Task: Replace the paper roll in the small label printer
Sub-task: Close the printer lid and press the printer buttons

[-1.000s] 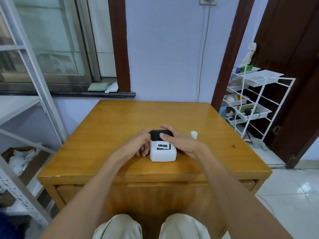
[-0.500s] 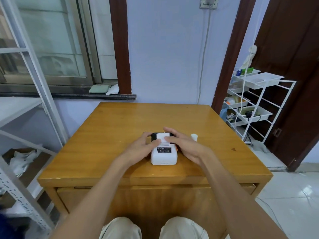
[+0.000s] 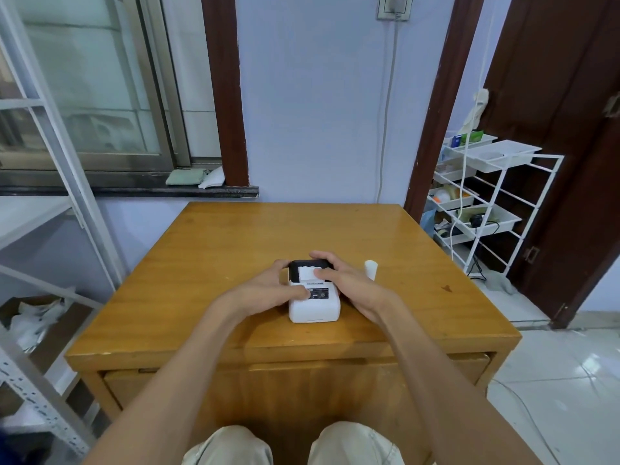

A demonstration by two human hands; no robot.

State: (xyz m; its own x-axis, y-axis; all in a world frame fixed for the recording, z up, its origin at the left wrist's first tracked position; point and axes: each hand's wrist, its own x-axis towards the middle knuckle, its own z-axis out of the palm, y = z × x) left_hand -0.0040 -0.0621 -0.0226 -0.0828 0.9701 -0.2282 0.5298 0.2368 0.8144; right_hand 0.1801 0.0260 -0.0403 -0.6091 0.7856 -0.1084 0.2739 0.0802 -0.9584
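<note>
A small white label printer [image 3: 313, 305] with a black top end sits on the wooden table [image 3: 235, 250], near its front middle. White paper [image 3: 306, 273] shows in the black opening at the printer's far end. My left hand [image 3: 268, 290] grips the printer's left side, thumb on its top face. My right hand [image 3: 349, 283] wraps the right side, with the thumb pressing on the white paper. A white paper roll [image 3: 371, 269] stands on the table just right of my right hand.
A white wire rack [image 3: 486, 203] with trays stands to the right of the table beside a dark door. A metal shelf frame [image 3: 50, 162] is at the left. A window sill [image 3: 134, 191] lies behind the table.
The black lid that stood raised a second ago is now down. My left thumb has come onto the printer's top face and my right thumb rests on the paper.
</note>
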